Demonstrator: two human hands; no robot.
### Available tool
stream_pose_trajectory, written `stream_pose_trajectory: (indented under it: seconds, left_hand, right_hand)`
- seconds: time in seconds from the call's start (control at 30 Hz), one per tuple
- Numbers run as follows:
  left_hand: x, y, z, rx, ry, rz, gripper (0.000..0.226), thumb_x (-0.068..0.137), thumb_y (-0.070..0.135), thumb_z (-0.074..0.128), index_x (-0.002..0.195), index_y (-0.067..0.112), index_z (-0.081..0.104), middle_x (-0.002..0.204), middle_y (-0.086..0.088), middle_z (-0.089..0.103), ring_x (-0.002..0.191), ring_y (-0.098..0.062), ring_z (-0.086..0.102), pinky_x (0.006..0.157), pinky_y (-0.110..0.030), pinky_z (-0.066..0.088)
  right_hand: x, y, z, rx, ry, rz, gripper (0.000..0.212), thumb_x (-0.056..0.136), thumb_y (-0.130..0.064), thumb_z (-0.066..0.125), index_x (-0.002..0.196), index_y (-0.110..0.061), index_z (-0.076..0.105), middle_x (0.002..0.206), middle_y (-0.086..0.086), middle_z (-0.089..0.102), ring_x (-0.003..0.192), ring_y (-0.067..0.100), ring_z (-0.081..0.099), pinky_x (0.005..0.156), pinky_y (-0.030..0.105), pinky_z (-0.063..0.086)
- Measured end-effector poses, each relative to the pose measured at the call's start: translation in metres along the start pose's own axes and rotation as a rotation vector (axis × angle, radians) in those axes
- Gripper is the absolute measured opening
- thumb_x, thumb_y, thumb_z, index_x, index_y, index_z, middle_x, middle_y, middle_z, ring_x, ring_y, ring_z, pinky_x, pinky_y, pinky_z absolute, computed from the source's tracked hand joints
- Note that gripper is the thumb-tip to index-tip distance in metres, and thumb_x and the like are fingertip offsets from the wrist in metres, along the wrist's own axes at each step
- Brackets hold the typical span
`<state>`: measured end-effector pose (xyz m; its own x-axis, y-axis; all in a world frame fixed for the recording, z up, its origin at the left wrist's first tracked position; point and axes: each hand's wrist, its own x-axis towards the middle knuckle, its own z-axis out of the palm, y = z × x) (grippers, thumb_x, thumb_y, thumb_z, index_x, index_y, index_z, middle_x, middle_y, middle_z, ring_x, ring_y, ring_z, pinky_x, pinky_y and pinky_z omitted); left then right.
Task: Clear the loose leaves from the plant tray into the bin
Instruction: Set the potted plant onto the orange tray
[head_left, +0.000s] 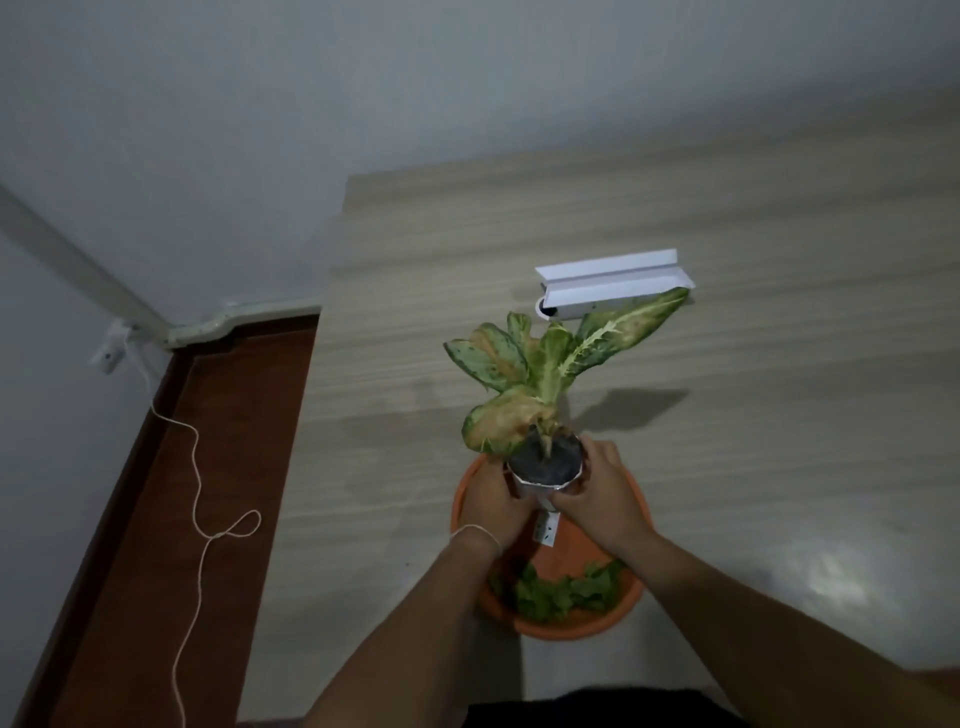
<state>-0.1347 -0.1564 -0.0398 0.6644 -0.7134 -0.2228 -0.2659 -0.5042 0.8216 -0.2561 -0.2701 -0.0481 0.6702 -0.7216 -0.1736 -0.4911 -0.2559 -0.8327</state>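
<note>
A round orange plant tray (574, 631) lies on the floor close in front of me, with several loose green leaves (558, 595) at its near side. Over the tray's far half is a white plant pot (545, 467) of dark soil carrying a plant (540, 374) with variegated green and yellowed leaves. My left hand (493, 501) grips the pot's left side and my right hand (602, 493) grips its right side. A white tag (546, 530) hangs below the pot. Whether the pot rests on the tray or is raised, I cannot tell.
A white box with an open lid (613, 286) lies on the pale wood-pattern floor (779, 415) beyond the plant. To the left runs a dark red-brown strip (218, 467) with a white cord (197, 519) leading from a wall socket (109, 356).
</note>
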Motion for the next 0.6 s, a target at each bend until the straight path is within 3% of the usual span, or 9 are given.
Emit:
stream_pose_trajectory:
  seconds: [0.07,0.13,0.23,0.3,0.37,0.43,0.5,0.6]
  left_hand:
    - [0.002,-0.004,0.006,0.111,0.012,0.003,0.036,0.077,0.032,0.071,0.111,0.024,0.063,0.113,0.000,0.070,0.105,-0.021,0.064,0.086,-0.026,0.048]
    - [0.002,-0.004,0.008,0.154,0.030,0.028,0.038,0.083,0.027,0.068,0.121,0.019,0.062,0.128,-0.005,0.064,0.117,-0.022,0.058,0.097,-0.022,0.041]
    - [0.001,-0.004,0.005,0.167,-0.028,0.031,0.040,0.089,0.022,0.063,0.127,0.013,0.059,0.137,-0.008,0.057,0.126,-0.023,0.052,0.109,-0.028,0.039]
    - [-0.002,-0.011,0.001,0.174,-0.129,-0.016,0.041,0.086,0.019,0.066,0.125,0.009,0.060,0.135,-0.011,0.059,0.125,-0.025,0.053,0.108,-0.032,0.041]
    - [-0.007,-0.018,-0.006,0.211,-0.262,-0.102,0.041,0.079,0.022,0.073,0.117,0.010,0.064,0.122,-0.012,0.065,0.115,-0.026,0.059,0.102,-0.035,0.047]
    - [-0.016,-0.025,-0.011,0.297,-0.412,-0.142,0.046,0.073,0.026,0.077,0.115,0.016,0.064,0.115,-0.008,0.068,0.107,-0.023,0.063,0.096,-0.040,0.052]
    - [-0.024,-0.028,-0.011,0.413,-0.515,-0.076,0.053,0.068,0.031,0.078,0.118,0.027,0.062,0.119,0.000,0.067,0.108,-0.019,0.062,0.095,-0.036,0.052]
    - [-0.032,-0.031,-0.005,0.580,-0.589,0.027,0.058,0.064,0.039,0.078,0.118,0.029,0.060,0.116,0.000,0.061,0.104,-0.021,0.059,0.089,-0.031,0.050]
  right_hand:
    - [0.002,0.008,0.001,0.003,-0.011,-0.005,0.087,0.064,-0.033,0.089,0.138,-0.019,0.047,0.123,-0.001,0.044,0.111,0.013,0.053,0.088,0.020,0.050]
    - [0.005,0.014,0.004,0.018,-0.013,0.001,0.089,0.065,-0.024,0.088,0.141,-0.022,0.043,0.127,-0.002,0.044,0.115,0.011,0.050,0.081,-0.001,0.039]
    - [0.006,0.021,0.006,0.045,-0.021,-0.001,0.091,0.064,-0.020,0.084,0.143,-0.024,0.039,0.131,-0.005,0.044,0.123,0.012,0.047,0.081,-0.010,0.030]
    - [0.003,0.024,0.002,0.047,-0.021,-0.015,0.095,0.058,-0.040,0.085,0.141,-0.033,0.040,0.128,-0.015,0.045,0.121,0.004,0.047,0.088,-0.003,0.033]
    - [-0.002,0.028,-0.005,-0.004,-0.043,-0.016,0.097,0.053,-0.055,0.084,0.139,-0.039,0.041,0.131,-0.018,0.049,0.124,0.002,0.046,0.098,0.016,0.041]
    - [-0.010,0.038,-0.013,-0.096,-0.173,0.006,0.082,0.054,-0.057,0.079,0.129,-0.039,0.050,0.129,-0.013,0.057,0.124,0.010,0.054,0.098,0.030,0.048]
    - [-0.023,0.046,-0.019,-0.267,-0.365,0.033,0.060,0.056,-0.054,0.073,0.111,-0.038,0.054,0.112,-0.014,0.058,0.112,0.016,0.061,0.087,0.031,0.051]
    - [-0.038,0.053,-0.019,-0.480,-0.558,-0.024,0.063,0.064,-0.054,0.071,0.120,-0.028,0.057,0.117,-0.008,0.054,0.112,0.017,0.056,0.089,0.032,0.050]
